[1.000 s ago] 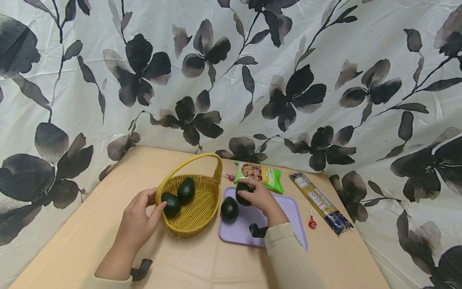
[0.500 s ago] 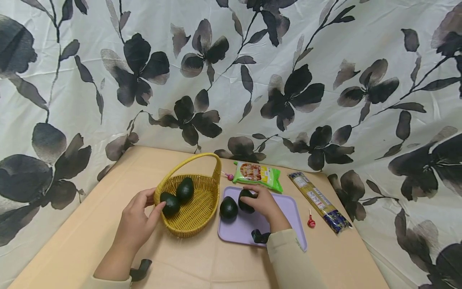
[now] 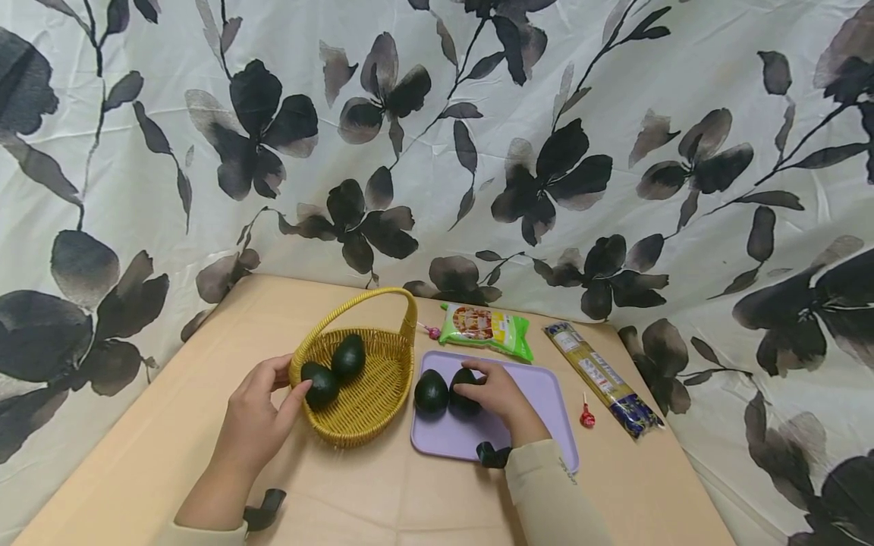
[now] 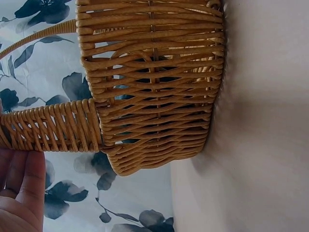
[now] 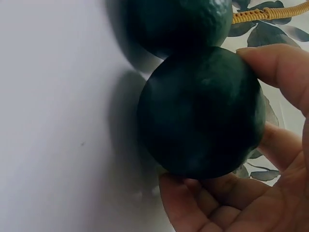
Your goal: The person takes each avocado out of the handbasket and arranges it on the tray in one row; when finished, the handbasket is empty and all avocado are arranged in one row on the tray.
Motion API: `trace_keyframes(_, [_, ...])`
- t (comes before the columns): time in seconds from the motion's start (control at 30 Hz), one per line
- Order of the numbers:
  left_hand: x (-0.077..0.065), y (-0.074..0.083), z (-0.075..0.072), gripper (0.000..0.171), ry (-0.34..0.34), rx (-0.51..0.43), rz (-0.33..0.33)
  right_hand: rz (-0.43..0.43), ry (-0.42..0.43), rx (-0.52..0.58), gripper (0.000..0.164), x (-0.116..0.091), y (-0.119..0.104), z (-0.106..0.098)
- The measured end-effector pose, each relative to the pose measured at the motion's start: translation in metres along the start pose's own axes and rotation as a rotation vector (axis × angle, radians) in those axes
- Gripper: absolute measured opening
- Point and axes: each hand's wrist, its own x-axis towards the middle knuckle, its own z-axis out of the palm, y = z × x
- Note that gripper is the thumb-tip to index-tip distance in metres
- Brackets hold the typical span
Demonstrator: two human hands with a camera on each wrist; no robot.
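Observation:
A yellow woven basket (image 3: 382, 383) stands on the table with two dark green avocados, one by its left rim (image 3: 321, 387) and one farther back (image 3: 349, 356). My left hand (image 3: 256, 409) pinches the basket's handle base, thumb in front; in the left wrist view the fingers meet the woven handle (image 4: 53, 128). On the lilac tray (image 3: 437, 444), my right hand (image 3: 501, 394) holds an avocado (image 5: 203, 113) between thumb and fingers, low over the tray. Against it in the right wrist view lies another avocado (image 5: 178, 24), at the tray's left side.
Behind the tray lies a green snack packet (image 3: 485, 331), with a pink lollipop (image 3: 433, 332) at its left end. A long gold and blue noodle packet (image 3: 604, 379) and a red lollipop (image 3: 587, 415) are to the right. A floral cloth (image 3: 437, 174) hangs behind the table.
My right hand has brought its avocado down and nearer to me, beside the other one on the tray. The left hand stays on the basket.

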Motion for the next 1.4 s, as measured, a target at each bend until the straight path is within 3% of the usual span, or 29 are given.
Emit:
trace_keyframes(0.27, [0.000, 0.000, 0.000, 0.049, 0.001, 0.000, 0.002, 0.015, -0.013, -0.010, 0.064, -0.003, 0.000, -0.001])
trace_keyframes(0.77, [0.001, 0.000, 0.000, 0.050, -0.006, 0.004, -0.003, 0.032, -0.017, -0.025, 0.054, -0.002, -0.001, -0.005])
trace_keyframes(0.97, [0.001, 0.000, 0.000, 0.051, -0.010, 0.002, -0.002, 0.013, 0.024, -0.041, 0.051, -0.002, -0.004, -0.010])
trace_keyframes(1.4, [0.000, 0.000, -0.001, 0.052, -0.021, 0.002, -0.017, -0.106, 0.101, 0.120, 0.040, -0.005, -0.029, -0.015])
